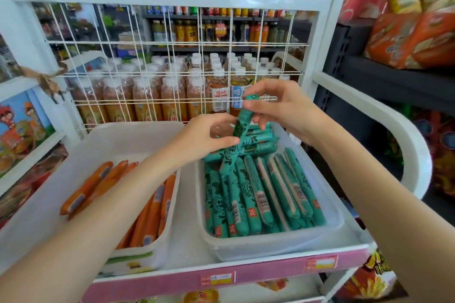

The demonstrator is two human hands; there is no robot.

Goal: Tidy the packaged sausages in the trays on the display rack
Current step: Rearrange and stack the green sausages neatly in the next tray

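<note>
Above the right tray [330, 226], two hands hold up one green sausage [242, 122] between them. The sausage is tilted, with its top end leaning away from the person and a bit to the right. The right hand [283, 108] pinches the top end with its thumb and first fingers curled around it. The left hand [209, 134] pinches the sausage lower down, near the middle, with its thumb underneath and its fingers curled over the top. Both hands are closed on this one sausage. Its bottom end points down at the pile in the right tray, but I cannot tell if it touches the pile.

Inside the right tray, many green sausages [261, 189] lie side by side in a neat row at the front. Behind that row, at the back of the right tray, more green sausages [258, 140] lie crossways in a stack, right under the hands.

Just to the left of the right tray sits the left tray [138, 128]. It holds orange sausages [152, 211]. Some lie in a row along the side nearest the right tray. A few more lie slanted further left, partly hidden by the left arm.

Both trays sit on a white display rack [172, 0]. Behind the right tray, the rack has a white wire grid [167, 42]. Behind the grid stand bottles of drink [172, 93] with white caps.
</note>
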